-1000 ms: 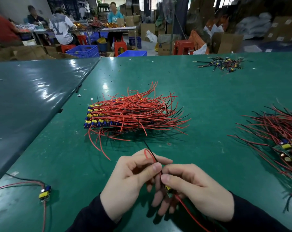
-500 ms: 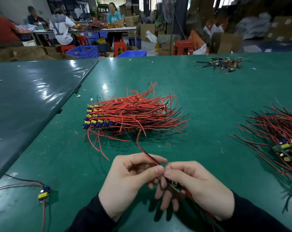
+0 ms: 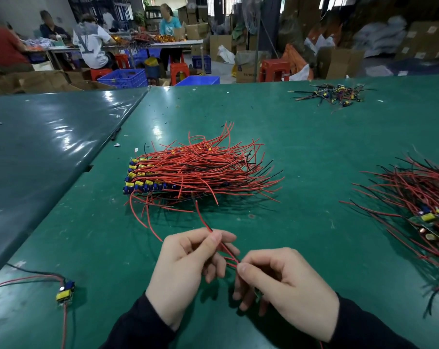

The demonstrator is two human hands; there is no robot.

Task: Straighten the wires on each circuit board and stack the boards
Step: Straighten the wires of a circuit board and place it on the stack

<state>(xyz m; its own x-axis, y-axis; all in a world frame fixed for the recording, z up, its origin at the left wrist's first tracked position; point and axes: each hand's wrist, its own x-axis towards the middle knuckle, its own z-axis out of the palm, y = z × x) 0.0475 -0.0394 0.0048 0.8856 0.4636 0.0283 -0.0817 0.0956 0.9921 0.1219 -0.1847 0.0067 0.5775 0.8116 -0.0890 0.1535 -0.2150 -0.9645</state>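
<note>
Two red wires [image 3: 223,248] are pinched between left hand [image 3: 188,268] and right hand [image 3: 283,288] above counter [image 3: 301,147]; no legible writing.

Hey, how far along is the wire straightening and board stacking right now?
Done: a neat stack of boards sits mid-table, red wires combed to one side. In hand: the left hand and right hand pinch one board's red wire, drawing it straight. Left: a tangled pile on the right, a single board near left, and a small far heap.
</note>
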